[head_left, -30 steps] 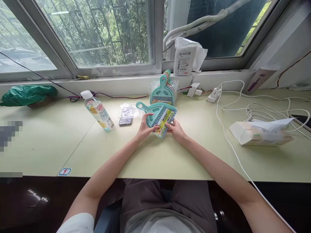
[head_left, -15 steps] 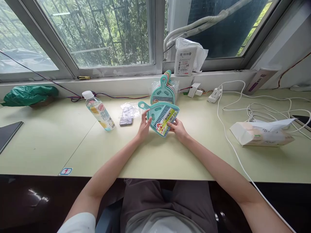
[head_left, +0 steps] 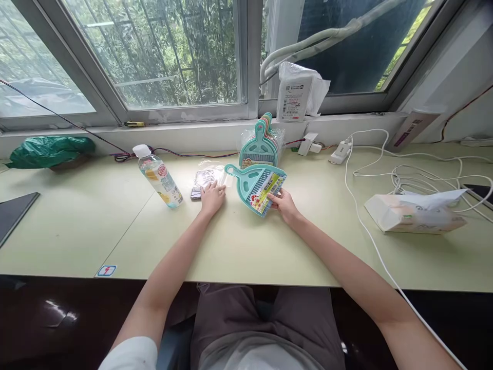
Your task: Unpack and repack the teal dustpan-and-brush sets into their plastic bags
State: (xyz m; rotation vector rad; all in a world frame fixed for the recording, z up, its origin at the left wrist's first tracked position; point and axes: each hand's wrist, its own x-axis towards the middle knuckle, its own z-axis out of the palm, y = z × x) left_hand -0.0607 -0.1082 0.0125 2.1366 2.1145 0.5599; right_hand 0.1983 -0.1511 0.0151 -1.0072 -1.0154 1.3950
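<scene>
Nearest, the right hand pinches the lower edge of a teal dustpan set, thumb on top of its colourful label and the fingers hidden underneath, so the pan sits tilted just above the pale green table with its handle pointing left. Beside it, the left hand lies palm down with fingers loosely spread on a clear plastic bag, which covers a phone; it grips nothing, only resting on the wrap. Left of that stands a leaning drink bottle with a white cap. Off to the right lies a tissue pack amid white cables. Further back, against the sill, a stack of dustpans stands upright in its wrapper, and a white parcel sits on the window ledge.
</scene>
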